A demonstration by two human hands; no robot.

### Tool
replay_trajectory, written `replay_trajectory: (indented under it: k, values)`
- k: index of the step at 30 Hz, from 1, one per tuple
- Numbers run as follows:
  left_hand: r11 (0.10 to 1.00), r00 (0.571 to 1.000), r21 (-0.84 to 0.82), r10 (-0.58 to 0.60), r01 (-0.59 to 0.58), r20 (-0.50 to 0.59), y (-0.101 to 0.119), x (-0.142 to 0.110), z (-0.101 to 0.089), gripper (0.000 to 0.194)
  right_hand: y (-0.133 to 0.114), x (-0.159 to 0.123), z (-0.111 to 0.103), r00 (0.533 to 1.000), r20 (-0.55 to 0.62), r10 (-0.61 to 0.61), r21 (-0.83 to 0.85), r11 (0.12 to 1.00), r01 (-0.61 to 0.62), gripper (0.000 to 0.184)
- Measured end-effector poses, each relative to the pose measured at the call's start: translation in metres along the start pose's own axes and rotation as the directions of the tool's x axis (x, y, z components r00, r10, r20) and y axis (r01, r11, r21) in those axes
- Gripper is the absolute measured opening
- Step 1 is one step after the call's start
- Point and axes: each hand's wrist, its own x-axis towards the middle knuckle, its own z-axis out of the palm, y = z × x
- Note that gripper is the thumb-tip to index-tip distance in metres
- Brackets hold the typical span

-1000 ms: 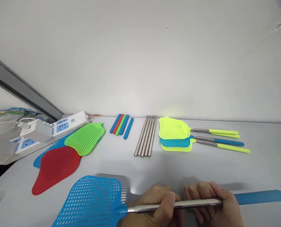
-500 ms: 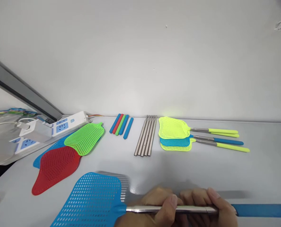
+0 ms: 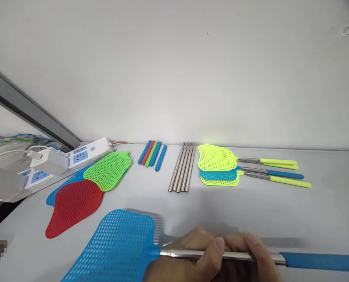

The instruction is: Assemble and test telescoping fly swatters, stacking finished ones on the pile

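A blue fly swatter (image 3: 124, 244) lies across the front of the view, its perforated head at the left and its blue grip (image 3: 321, 261) at the right. My left hand (image 3: 189, 258) is closed round the metal shaft near the head, thumb on top. Close beside it, my right hand (image 3: 255, 254) grips the same shaft, nearer the blue grip. Farther back lie several fly swatters with grips, yellow ones (image 3: 215, 158) and a blue one (image 3: 284, 174). Several bare metal rods (image 3: 182, 168) rest left of them, then loose coloured grips (image 3: 153, 154).
Loose swatter heads, red (image 3: 77, 203), green (image 3: 108, 170) and a partly covered blue one, overlap on the left of the grey table (image 3: 324, 219). Behind them stands a white power strip (image 3: 89, 154) with a plugged-in adapter. A white wall (image 3: 192, 78) closes off the back.
My right hand has moved left along the swatter toward my left hand, so more shaft shows beside the blue grip. The grip has swung lower and shifted right. My left hand keeps its hold.
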Motion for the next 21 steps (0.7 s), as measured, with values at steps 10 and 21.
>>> replay_trajectory:
  k: [10, 21]
  values:
    - [0.931, 0.957, 0.220, -0.278, 0.291, -0.085, 0.027, -0.002, -0.014, 0.042, -0.002, 0.012, -0.002, 0.994, 0.107, 0.039, -0.004, 0.999, -0.038, 0.046]
    - [0.872, 0.883, 0.208, -0.383, 0.443, -0.272, 0.034, -0.004, -0.004, 0.037, -0.007, 0.012, 0.006, 0.983, 0.172, 0.068, 0.061, 0.995, -0.080, 0.048]
